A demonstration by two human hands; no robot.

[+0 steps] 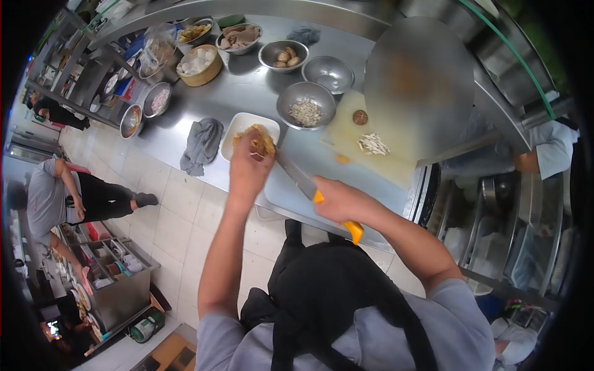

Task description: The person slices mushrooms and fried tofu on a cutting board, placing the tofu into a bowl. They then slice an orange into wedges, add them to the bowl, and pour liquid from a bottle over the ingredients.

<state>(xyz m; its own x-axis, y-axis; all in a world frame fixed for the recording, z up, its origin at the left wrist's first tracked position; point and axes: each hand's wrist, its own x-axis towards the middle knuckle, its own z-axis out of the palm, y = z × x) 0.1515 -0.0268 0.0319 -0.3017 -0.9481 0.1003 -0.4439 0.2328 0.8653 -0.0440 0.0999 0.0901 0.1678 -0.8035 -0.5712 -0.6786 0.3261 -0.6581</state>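
My left hand [249, 164] is closed on yellow-brown food pieces [262, 143] over a white square dish [226, 137]. My right hand [340, 199] grips a kitchen knife [296, 175] by its yellow handle, its blade slanting up and left toward the dish, close to my left fingers. Below the blade lies a pale cutting board [297, 201]. On the yellowish board [399, 167] behind it are a pile of white strips [374, 144] and a brown mushroom with a scored cap [360, 117]. A small orange piece [343, 159] lies near the boards' overlap.
A grey cloth [202, 145] lies left of the dish. Beyond it are a metal bowl of chopped pale pieces [305, 113], an empty metal bowl [328, 74], a bowl of mushrooms [284, 57] and a bamboo steamer [199, 66]. A person [52, 191] stands at a counter left; a sleeve [552, 148] shows right.
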